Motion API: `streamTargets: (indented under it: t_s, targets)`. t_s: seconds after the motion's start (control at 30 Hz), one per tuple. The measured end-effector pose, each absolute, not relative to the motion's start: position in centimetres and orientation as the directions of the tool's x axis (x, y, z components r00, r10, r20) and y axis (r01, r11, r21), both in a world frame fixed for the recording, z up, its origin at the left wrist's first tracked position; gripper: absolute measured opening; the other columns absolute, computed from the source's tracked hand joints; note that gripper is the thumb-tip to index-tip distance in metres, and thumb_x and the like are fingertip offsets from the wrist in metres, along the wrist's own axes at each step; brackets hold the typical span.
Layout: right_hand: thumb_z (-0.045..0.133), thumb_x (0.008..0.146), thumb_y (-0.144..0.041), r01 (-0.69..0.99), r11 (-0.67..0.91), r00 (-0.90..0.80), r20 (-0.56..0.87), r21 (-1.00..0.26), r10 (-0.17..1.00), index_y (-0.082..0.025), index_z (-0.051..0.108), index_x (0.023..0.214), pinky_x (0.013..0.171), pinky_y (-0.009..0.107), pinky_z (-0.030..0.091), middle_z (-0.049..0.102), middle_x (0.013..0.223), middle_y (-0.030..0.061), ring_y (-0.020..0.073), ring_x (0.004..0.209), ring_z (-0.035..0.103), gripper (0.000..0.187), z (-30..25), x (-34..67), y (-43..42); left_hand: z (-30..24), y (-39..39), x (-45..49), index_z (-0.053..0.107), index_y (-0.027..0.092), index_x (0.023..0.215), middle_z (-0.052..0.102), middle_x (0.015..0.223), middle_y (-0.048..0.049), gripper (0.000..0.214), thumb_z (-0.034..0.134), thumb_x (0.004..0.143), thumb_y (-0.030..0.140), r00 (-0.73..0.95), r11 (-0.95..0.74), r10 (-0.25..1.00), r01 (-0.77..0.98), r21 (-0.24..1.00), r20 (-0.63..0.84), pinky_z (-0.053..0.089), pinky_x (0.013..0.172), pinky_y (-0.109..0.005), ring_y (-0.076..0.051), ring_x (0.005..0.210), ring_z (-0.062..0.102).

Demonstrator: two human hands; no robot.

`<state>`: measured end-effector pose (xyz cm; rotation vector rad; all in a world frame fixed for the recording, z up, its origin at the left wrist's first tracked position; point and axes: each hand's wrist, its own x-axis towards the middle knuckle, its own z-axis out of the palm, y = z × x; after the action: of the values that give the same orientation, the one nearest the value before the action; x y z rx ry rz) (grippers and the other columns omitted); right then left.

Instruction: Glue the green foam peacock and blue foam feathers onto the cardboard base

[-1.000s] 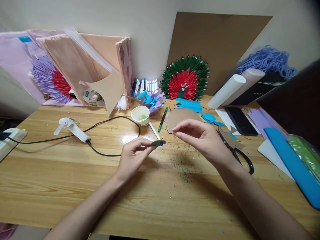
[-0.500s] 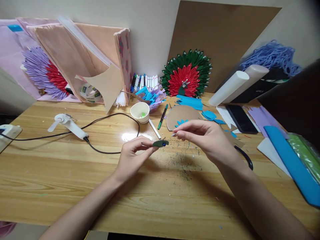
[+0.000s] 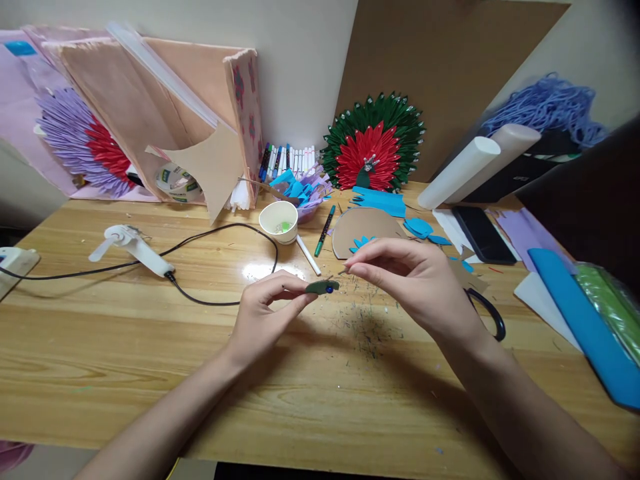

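My left hand (image 3: 270,307) pinches a small dark green cut-out piece (image 3: 321,287) between thumb and fingers. A shiny dark blue bead (image 3: 329,289) sits on that piece near its right end. Just to the right, my right hand (image 3: 400,270) is closed in a pinch on a tiny thin sliver (image 3: 343,271), too small to name surely. A short gap lies between the sliver and the green piece. Behind the right hand is a rounded cardboard piece (image 3: 367,223) with blue petals (image 3: 363,244) on it.
A paper cup (image 3: 279,223), a white stick (image 3: 309,256) and a green marker (image 3: 325,231) lie beyond my hands. Left is a glue gun (image 3: 140,251) with its cord. A black scissors handle (image 3: 493,317) is beside my right wrist. A red and green paper peacock (image 3: 370,150) leans behind.
My right hand has turned slightly, and the sliver in its pinch now points more toward the green piece. My left hand keeps its hold. The view has shifted a little.
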<state>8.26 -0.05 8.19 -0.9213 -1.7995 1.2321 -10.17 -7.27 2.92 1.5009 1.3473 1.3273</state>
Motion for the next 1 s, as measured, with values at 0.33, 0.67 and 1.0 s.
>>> streamTargets:
  t_s: [0.33, 0.67, 1.0]
  targets:
    - [0.067, 0.076, -0.018, 0.050, 0.561, -0.505, 0.463, -0.827, 0.728, -0.027, 0.070, 0.082, 0.064, 0.031, 0.050, 0.067, 0.075, 0.0012, 0.0157, 0.071, 0.061, 0.012, 8.5, 8.3, -1.3, 2.8, -7.9, -10.7, 0.066, 0.023, 0.097, 0.070, 0.089, -0.0032, 0.029, 0.059, 0.077, 0.004, 0.024, -0.555, 0.798, 0.417, 0.720, 0.602, 0.054, 0.070, -0.026, -0.014, 0.082, 0.065]
    - [0.067, 0.076, -0.018, 0.008, 0.636, -0.619, 0.496, -0.772, 0.609, -0.029, 0.071, 0.086, 0.063, 0.030, 0.050, 0.067, 0.074, 0.0009, 0.0153, 0.069, 0.062, 0.015, 8.6, 8.6, -1.1, 3.3, -8.1, -10.9, 0.065, 0.022, 0.101, 0.070, 0.089, -0.0027, 0.027, 0.056, 0.080, 0.007, 0.076, -0.611, 0.714, 0.551, 0.568, 0.696, 0.055, 0.068, -0.022, -0.012, 0.081, 0.066]
    - [0.067, 0.076, -0.016, 0.015, 0.670, -0.641, 0.507, -0.742, 0.576, -0.030, 0.070, 0.090, 0.063, 0.031, 0.050, 0.068, 0.076, 0.0009, 0.0155, 0.069, 0.063, 0.020, 8.8, 8.7, -1.2, 3.3, -8.1, -10.9, 0.065, 0.022, 0.100, 0.071, 0.088, -0.0026, 0.026, 0.057, 0.080, 0.007, 0.068, -0.607, 0.706, 0.570, 0.553, 0.705, 0.055, 0.068, -0.021, -0.012, 0.080, 0.067]
